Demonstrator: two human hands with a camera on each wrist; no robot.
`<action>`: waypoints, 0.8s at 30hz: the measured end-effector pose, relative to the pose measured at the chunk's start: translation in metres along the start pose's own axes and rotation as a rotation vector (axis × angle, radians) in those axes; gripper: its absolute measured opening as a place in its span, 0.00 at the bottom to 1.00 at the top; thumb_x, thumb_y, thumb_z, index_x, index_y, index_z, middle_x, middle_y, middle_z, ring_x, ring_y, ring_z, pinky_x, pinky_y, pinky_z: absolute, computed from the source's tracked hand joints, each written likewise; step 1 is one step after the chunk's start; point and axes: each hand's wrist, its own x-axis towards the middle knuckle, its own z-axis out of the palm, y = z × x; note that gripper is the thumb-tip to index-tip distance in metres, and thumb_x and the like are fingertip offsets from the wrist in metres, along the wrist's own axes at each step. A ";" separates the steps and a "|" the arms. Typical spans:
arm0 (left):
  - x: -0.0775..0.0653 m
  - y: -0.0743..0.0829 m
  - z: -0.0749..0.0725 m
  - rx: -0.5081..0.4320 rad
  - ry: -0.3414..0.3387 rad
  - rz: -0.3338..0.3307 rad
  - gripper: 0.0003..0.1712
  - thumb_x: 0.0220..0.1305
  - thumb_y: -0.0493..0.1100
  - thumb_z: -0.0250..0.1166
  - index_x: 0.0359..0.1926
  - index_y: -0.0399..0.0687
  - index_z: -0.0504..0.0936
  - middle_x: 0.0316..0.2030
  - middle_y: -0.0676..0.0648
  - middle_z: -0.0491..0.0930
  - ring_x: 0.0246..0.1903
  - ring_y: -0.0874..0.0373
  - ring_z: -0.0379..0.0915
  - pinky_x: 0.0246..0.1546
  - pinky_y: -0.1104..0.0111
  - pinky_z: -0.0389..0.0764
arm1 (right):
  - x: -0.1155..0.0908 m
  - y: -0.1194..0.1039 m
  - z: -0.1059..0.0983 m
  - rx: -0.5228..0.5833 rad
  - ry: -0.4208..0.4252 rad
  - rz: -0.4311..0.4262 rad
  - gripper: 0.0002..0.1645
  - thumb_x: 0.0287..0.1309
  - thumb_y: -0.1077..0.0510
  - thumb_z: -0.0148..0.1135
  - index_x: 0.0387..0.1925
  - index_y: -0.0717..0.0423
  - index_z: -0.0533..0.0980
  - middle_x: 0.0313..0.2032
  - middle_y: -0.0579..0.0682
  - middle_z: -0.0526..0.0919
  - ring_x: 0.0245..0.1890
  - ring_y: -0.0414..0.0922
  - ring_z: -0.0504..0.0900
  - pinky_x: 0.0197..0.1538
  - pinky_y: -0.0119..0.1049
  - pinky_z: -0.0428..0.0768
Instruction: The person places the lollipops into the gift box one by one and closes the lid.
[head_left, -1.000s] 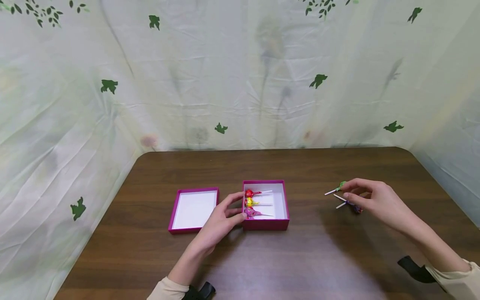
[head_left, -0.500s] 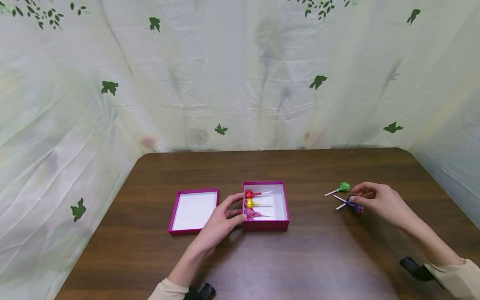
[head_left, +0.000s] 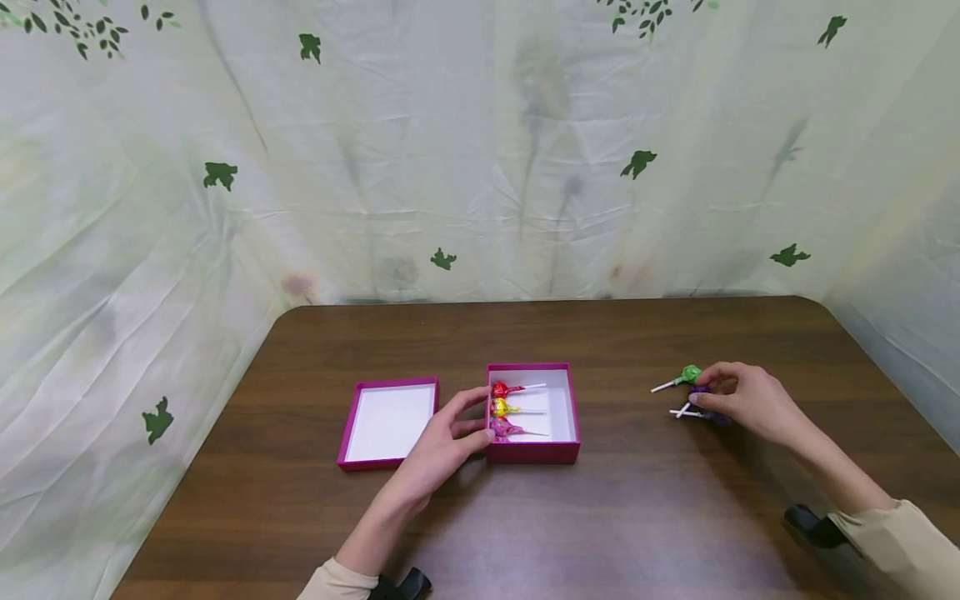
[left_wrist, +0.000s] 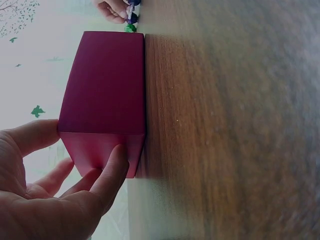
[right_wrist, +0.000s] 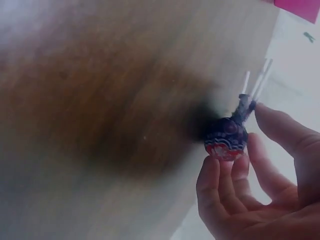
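Observation:
My left hand point(head_left: 441, 446) rests its spread fingertips against the left side of an open magenta box point(head_left: 534, 452); its thumb touches the near left corner. In the box lie red point(head_left: 501, 389), yellow point(head_left: 501, 407) and pink point(head_left: 504, 427) lollipops, their sticks pointing right. To the right, my right hand point(head_left: 750, 402) pinches a purple lollipop point(head_left: 699, 389) between thumb and fingers. Beneath that hand a second dark purple lollipop point(head_left: 718, 417) lies partly hidden, the two sticks crossing. A green lollipop point(head_left: 690, 374) lies just beyond the fingertips. The right wrist view shows a purple and red candy head point(right_wrist: 226, 140) by the fingers.
Left of the box lies its magenta lid point(head_left: 390, 422), white inside facing up, partly behind the left hand. Everything stands on a brown wooden table point(head_left: 600, 533). A pale curtain point(head_left: 480, 150) with green leaf prints hangs behind and at both sides.
My right hand has moved from the green lollipop to the purple ones and now pinches one, turning its stick toward the front left. The left hand stays at the box.

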 end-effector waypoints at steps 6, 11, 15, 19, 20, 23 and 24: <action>0.000 0.000 -0.001 0.004 -0.002 0.002 0.33 0.65 0.41 0.65 0.70 0.55 0.67 0.68 0.44 0.65 0.60 0.43 0.70 0.55 0.51 0.75 | 0.008 0.003 0.005 -0.050 0.024 -0.017 0.20 0.56 0.47 0.72 0.40 0.57 0.79 0.37 0.52 0.83 0.32 0.47 0.78 0.31 0.39 0.72; 0.000 -0.001 -0.001 0.004 -0.005 0.006 0.33 0.65 0.41 0.65 0.70 0.55 0.67 0.68 0.45 0.65 0.60 0.43 0.70 0.55 0.51 0.75 | 0.013 0.002 0.008 -0.016 0.016 -0.044 0.21 0.53 0.53 0.74 0.43 0.60 0.78 0.39 0.57 0.84 0.34 0.49 0.83 0.32 0.40 0.74; 0.000 -0.001 -0.002 -0.001 -0.008 0.008 0.33 0.65 0.41 0.65 0.70 0.55 0.67 0.68 0.45 0.65 0.60 0.43 0.70 0.55 0.51 0.75 | 0.014 0.001 0.010 0.016 -0.001 -0.051 0.21 0.54 0.56 0.73 0.46 0.63 0.79 0.38 0.57 0.85 0.35 0.50 0.85 0.33 0.38 0.75; -0.001 -0.001 -0.002 -0.002 -0.010 0.002 0.33 0.65 0.41 0.65 0.70 0.55 0.67 0.68 0.45 0.64 0.60 0.43 0.69 0.55 0.50 0.75 | 0.014 0.001 0.011 0.024 -0.015 -0.054 0.20 0.54 0.56 0.73 0.45 0.64 0.80 0.36 0.54 0.85 0.35 0.48 0.85 0.33 0.36 0.75; -0.001 -0.001 -0.002 -0.001 -0.011 0.002 0.33 0.65 0.41 0.65 0.70 0.55 0.67 0.68 0.45 0.64 0.60 0.43 0.69 0.55 0.50 0.75 | 0.014 0.001 0.011 0.026 -0.017 -0.056 0.20 0.54 0.56 0.73 0.45 0.64 0.80 0.37 0.54 0.86 0.35 0.48 0.85 0.33 0.36 0.75; -0.001 0.000 -0.002 -0.002 -0.013 0.005 0.33 0.65 0.41 0.65 0.70 0.55 0.67 0.68 0.45 0.64 0.60 0.43 0.69 0.55 0.50 0.75 | 0.014 0.000 0.010 0.045 -0.024 -0.070 0.19 0.56 0.56 0.71 0.46 0.63 0.80 0.39 0.56 0.86 0.36 0.48 0.85 0.34 0.35 0.76; 0.000 0.000 -0.002 -0.002 -0.013 0.006 0.33 0.65 0.41 0.65 0.70 0.55 0.67 0.68 0.45 0.64 0.60 0.43 0.69 0.55 0.50 0.75 | 0.014 0.000 0.010 0.053 -0.025 -0.075 0.18 0.57 0.56 0.71 0.46 0.63 0.80 0.39 0.56 0.86 0.37 0.48 0.85 0.34 0.34 0.77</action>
